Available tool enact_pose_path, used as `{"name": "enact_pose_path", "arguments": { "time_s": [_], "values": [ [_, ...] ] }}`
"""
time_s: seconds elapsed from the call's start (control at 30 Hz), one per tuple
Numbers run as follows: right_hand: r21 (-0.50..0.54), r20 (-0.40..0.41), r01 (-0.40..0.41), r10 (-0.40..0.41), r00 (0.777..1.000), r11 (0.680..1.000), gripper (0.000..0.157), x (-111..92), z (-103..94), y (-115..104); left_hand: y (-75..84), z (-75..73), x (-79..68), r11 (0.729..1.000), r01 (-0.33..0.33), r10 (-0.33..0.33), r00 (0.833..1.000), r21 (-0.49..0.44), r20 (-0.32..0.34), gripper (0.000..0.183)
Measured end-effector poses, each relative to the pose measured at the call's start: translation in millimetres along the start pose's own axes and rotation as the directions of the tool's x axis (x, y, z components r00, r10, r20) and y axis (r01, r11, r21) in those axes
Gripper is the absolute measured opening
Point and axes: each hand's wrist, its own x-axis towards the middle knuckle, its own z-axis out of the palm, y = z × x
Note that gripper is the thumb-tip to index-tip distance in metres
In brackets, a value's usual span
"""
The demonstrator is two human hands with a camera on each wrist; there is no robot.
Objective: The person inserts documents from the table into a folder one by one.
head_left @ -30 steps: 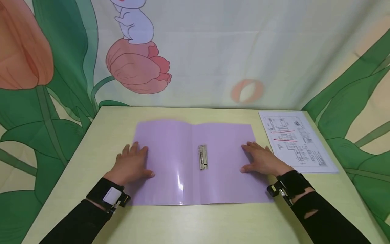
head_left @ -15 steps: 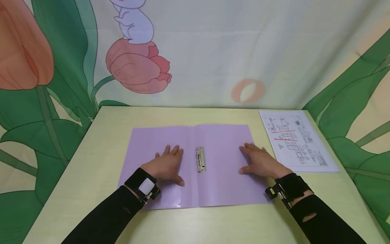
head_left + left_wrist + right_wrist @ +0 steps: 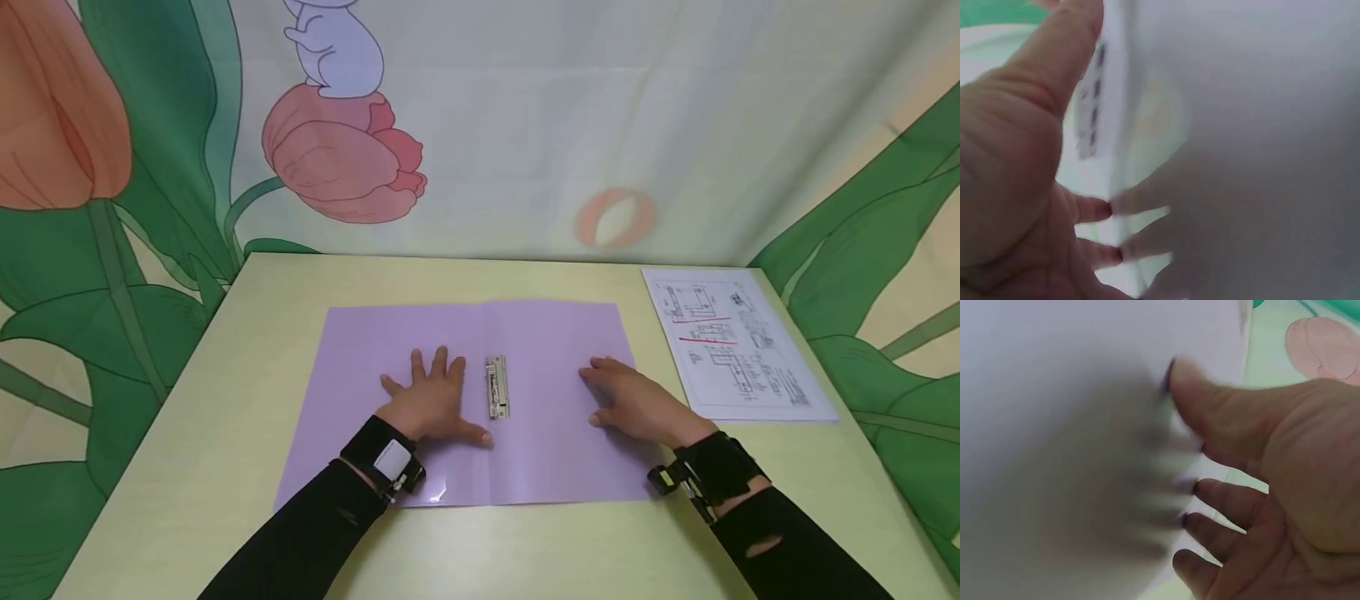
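Note:
A purple folder (image 3: pixel 547 454) lies spread flat on the table, with a metal clip (image 3: pixel 497 387) fixed just right of its spine. My left hand (image 3: pixel 427 404) rests on the left cover with fingers spread, its thumb reaching toward the spine below the clip. On the right cover, near the outer edge, my right hand (image 3: pixel 641 404) touches the surface with its fingertips. The left wrist view shows the thumb and fingertips of the left hand (image 3: pixel 1016 156) against the pale cover. In the right wrist view, the right hand (image 3: pixel 1285 462) has its fingers apart and slightly bent, with nothing held.
A printed sheet (image 3: pixel 742 358) with line drawings and two red strokes lies at the back right of the pale table (image 3: pixel 555 550). A curtain (image 3: pixel 510 150) with flowers and a white animal hangs behind the table's far edge.
My left hand has moved right from the folder's outer left edge to the middle of the left cover, close to the spine. That cover now lies flatter. The right hand has barely shifted.

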Motion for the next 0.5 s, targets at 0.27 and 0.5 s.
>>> {"name": "enact_pose_path", "arguments": {
  "time_s": [0.27, 0.5],
  "values": [
    [0.036, -0.095, 0.027, -0.024, 0.995, 0.999, 0.049, 13.5, 13.9, -47.4, 7.5, 9.5, 7.0, 0.998, -0.023, 0.025, 0.999, 0.058, -0.042, 0.140],
    [0.320, -0.133, -0.121, 0.171, 0.976, 0.940, 0.025, 37.4, 39.8, -85.9, 10.9, 13.7, 10.3, 0.998, 0.004, -0.002, 1.000, 0.065, -0.029, 0.146]
  ]
}}
